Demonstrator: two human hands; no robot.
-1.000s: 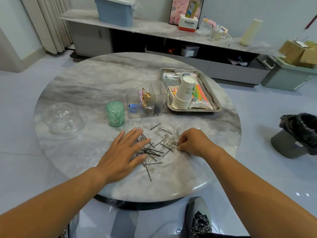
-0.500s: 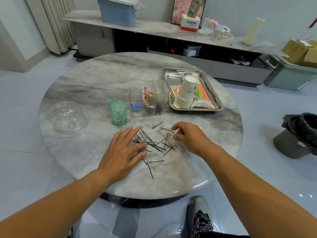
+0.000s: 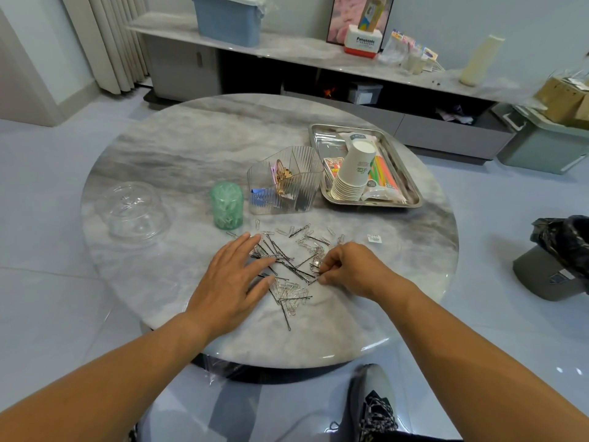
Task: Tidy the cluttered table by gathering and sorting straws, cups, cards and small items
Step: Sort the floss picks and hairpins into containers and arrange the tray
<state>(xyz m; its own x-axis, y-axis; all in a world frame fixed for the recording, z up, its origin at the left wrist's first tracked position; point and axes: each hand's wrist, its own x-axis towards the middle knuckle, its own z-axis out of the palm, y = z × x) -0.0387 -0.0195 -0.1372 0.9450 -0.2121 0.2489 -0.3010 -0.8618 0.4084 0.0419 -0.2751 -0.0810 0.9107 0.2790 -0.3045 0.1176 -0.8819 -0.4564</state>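
Note:
A loose heap of silver paper clips and black hairpins (image 3: 294, 269) lies on the near half of the round marble table (image 3: 191, 148). My left hand (image 3: 234, 279) rests flat on the heap's left side, fingers straight. My right hand (image 3: 350, 266) sits at the heap's right edge, its fingertips curled and pinching a hairpin. Behind the heap stand a green cup (image 3: 227, 205) with clips inside and a clear ribbed organiser (image 3: 285, 181). A metal tray (image 3: 411, 199) at the back right holds a stack of paper cups (image 3: 352, 172), coloured straws (image 3: 384, 172) and a card pack (image 3: 333, 164).
A clear domed lid (image 3: 134, 208) lies at the table's left. A small white tag (image 3: 373, 238) lies right of the heap. A bin with a black bag (image 3: 561, 260) stands on the floor to the right. A low shelf unit (image 3: 318, 62) runs along the far wall.
My right hand has drawn back from the heap's far side toward me and now pinches at its right edge. My left hand has stayed flat on the pins.

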